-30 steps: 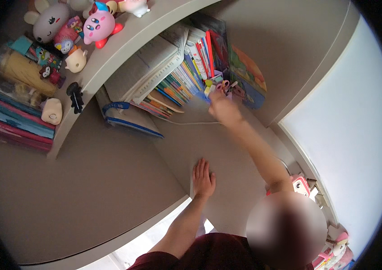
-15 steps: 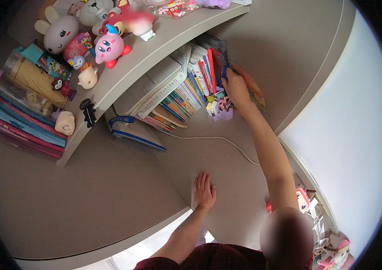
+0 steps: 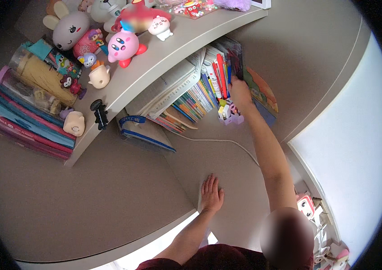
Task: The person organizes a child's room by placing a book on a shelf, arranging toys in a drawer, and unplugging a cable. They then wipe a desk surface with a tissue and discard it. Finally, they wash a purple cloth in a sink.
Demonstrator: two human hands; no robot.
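Observation:
My right hand [image 3: 240, 93] reaches under the curved shelf, its fingers closed around a slim blue pen [image 3: 229, 73]; the fingertips are partly hidden. Just below that hand stands a purple pen holder [image 3: 232, 120] with small items in its front part. Two red pens [image 3: 220, 74] and a white marker [image 3: 211, 77] rise upright behind the holder, left of the blue pen. My left hand [image 3: 211, 194] lies flat on the desk [image 3: 238, 202], fingers stretched, with nothing in it.
A row of books [image 3: 195, 105] stands left of the pens. A blue-edged pouch [image 3: 148, 135] leans nearby, and a white cable [image 3: 213, 140] crosses the desk. Toys such as a pink round figure [image 3: 125, 47] crowd the shelf [image 3: 173, 51] above. A colourful rounded board [image 3: 264, 92] leans behind my right hand.
The view has shifted, so the scene sits further right. My right hand has lowered beside the red pens, and the blue pen now stands more upright. My left hand stays flat.

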